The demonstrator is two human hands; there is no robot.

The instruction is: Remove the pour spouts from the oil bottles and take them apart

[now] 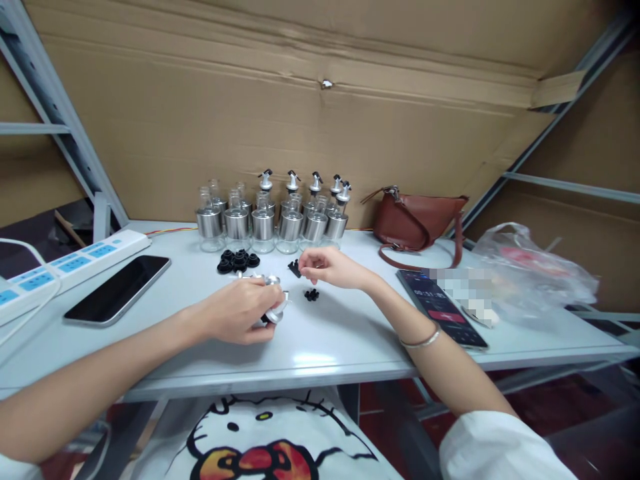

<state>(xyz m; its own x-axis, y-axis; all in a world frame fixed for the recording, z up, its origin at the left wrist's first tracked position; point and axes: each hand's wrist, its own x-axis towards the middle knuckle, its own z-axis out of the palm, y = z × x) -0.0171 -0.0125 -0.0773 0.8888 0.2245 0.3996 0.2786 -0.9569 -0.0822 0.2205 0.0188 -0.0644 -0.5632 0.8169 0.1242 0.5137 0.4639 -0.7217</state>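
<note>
1. Centre, slightly low: left hand (pixel 245 310) had its fingers curled around shiny silver metal pourer parts (pixel 276 310) above the glossy white tabletop (pixel 350 340); contact with the surface could not be told.
2. Just right of these parts: a cluster of tiny black pieces (pixel 312 295) lay on the tabletop.
3. Slightly farther, frame centre: right hand (pixel 327 268) had thumb and fingertips drawn together beside a small black group (pixel 293 268); whether anything was pinched could not be told.
4. Left of centre: round black ribbed stoppers (pixel 239 261) lay heaped.
5. Beyond, above centre: clear glass bottles with silver metal bands (pixel 263 227) stood upright, some bearing black-tipped spouts.
</note>
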